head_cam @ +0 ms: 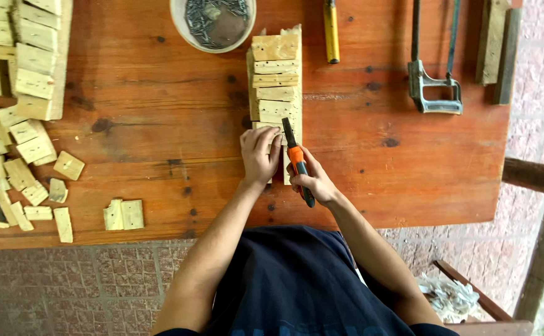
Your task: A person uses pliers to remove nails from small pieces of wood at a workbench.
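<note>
A long strip made of pale wooden blocks (276,81) lies lengthwise down the middle of the brown wooden table (160,106). My left hand (258,155) presses flat on the near end of this strip. My right hand (312,180) grips a hammer with an orange and black handle (298,163); its dark head rests near the strip's near end, beside my left fingers.
A white bowl of dark nails (213,22) stands at the far edge. A yellow-handled tool (330,31) and a metal saw frame (435,74) lie to the right. Several small wooden blocks (23,162) are scattered and stacked at the left. Two blocks (123,214) sit near the front edge.
</note>
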